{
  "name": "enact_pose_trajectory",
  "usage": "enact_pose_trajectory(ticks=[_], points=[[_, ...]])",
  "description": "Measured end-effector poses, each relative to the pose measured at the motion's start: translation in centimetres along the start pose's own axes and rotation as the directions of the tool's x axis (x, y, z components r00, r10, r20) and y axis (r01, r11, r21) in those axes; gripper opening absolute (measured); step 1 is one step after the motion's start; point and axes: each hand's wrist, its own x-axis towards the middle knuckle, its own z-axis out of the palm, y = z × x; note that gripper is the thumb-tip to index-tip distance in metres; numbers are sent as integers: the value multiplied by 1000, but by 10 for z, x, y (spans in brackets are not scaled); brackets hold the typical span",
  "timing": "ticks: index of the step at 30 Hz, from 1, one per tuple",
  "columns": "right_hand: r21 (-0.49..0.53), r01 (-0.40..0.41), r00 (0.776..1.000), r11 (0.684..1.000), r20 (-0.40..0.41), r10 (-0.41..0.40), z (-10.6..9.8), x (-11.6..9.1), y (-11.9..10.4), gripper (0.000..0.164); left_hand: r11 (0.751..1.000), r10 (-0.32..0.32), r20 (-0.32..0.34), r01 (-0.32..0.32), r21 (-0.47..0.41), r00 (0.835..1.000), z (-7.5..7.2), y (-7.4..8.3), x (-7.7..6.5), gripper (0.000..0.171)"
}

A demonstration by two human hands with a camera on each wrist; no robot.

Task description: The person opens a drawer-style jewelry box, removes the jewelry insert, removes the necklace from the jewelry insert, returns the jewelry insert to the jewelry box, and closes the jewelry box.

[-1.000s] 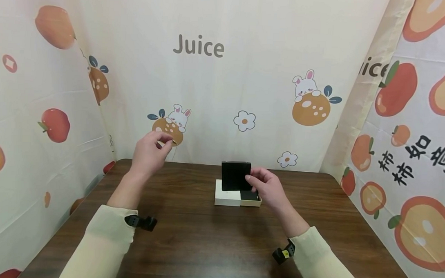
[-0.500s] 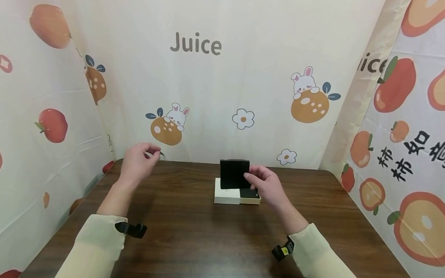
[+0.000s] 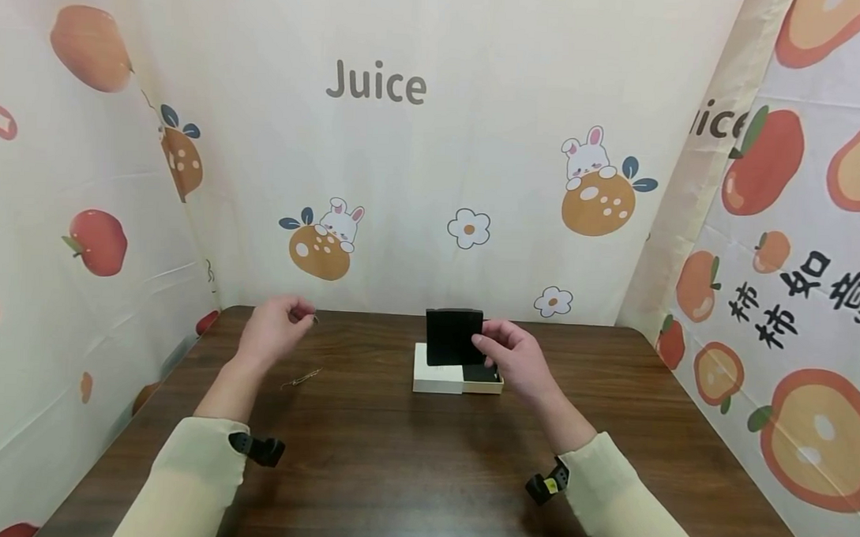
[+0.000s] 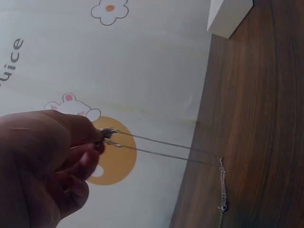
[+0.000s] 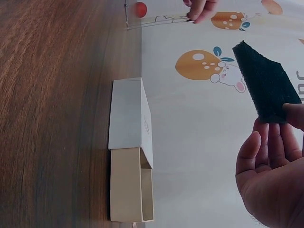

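Observation:
My left hand (image 3: 274,330) pinches one end of a thin chain necklace above the far left of the table. Two fine strands hang from the fingertips in the left wrist view, and the lower part of the necklace (image 4: 223,187) lies bunched on the wood. On the other side, my right hand (image 3: 518,357) holds a thin black square foam pad (image 3: 454,338) by its right edge, between thumb and fingers. Behind and below the pad stands a small white sliding box (image 3: 438,382), its cream inner tray (image 5: 126,185) pulled partly out to the right.
The brown wooden table (image 3: 394,473) extends under both arms. A printed curtain (image 3: 405,157) with fruit and rabbits rises straight behind its far edge, and similar sheets hang at both sides. Each wrist wears a black strapped camera.
My left hand has moved down and somewhat left, bringing the lower part of the necklace onto the table. My right hand keeps the black pad in nearly the same place.

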Motion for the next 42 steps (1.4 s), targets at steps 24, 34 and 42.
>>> enact_pose_trajectory(ticks=[24, 34, 42], points=[[-3, 4, 1000, 1000, -2, -4, -2, -2, 4, 25, 992, -125, 443, 98, 83, 888, 32, -35, -6, 7], [1, 3, 1000, 1000, -7, -3, -1, -1, 3, 24, 990, -129, 433, 92, 105, 892, 35, -40, -7, 7], [-6, 7, 1000, 1000, -9, -7, -2, -1, 2, 25, 994, -71, 405, 32, 103, 911, 41, -32, -5, 14]])
